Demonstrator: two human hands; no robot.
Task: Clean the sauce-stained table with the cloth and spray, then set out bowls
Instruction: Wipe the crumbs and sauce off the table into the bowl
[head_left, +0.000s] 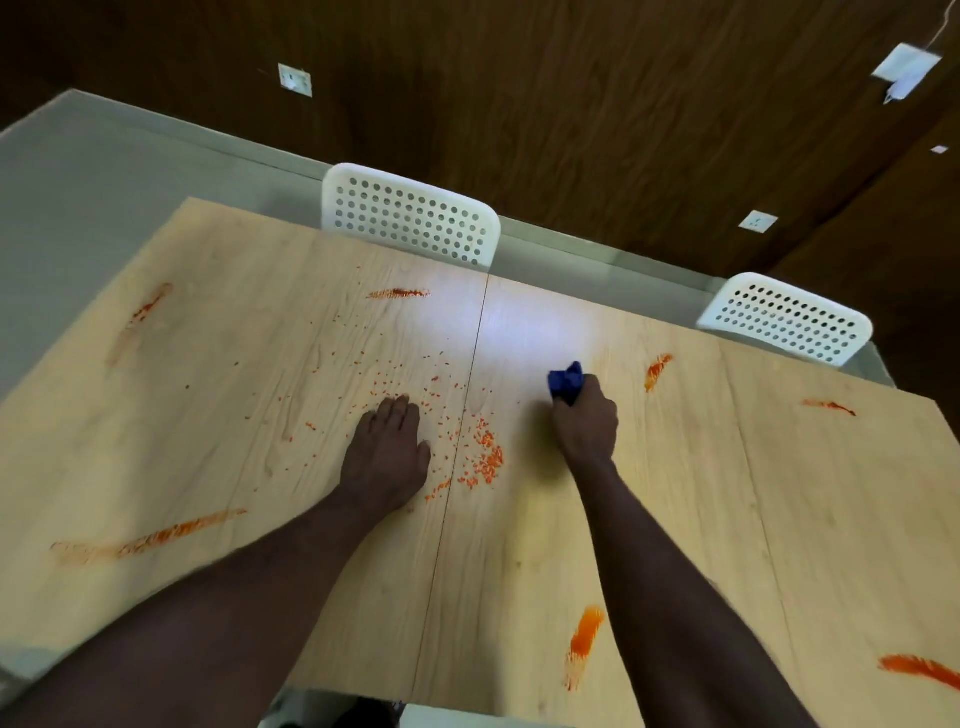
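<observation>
Two orange smears (584, 636) mark the near right of the table (675, 519), one of them at the right edge, and a long smear (150, 538) runs across the near left. Past these, the left hand (387, 457) lies flat on the wood, fingers straight and together, holding nothing. Orange crumbs (485, 460) are heaped just right of it, by the seam between the boards, and scattered thinly around its fingertips. Farther on and to the right, the right hand (584, 426) is clenched round a bunched blue cloth (566, 382), which sticks out past the knuckles, down against the tabletop. A short smear (657, 370) sits near the cloth on its right. Other streaks (397, 293) lie farther out. Two white perforated chairs (410, 215) stand at the far edge, before a dark wood wall (571, 104).
</observation>
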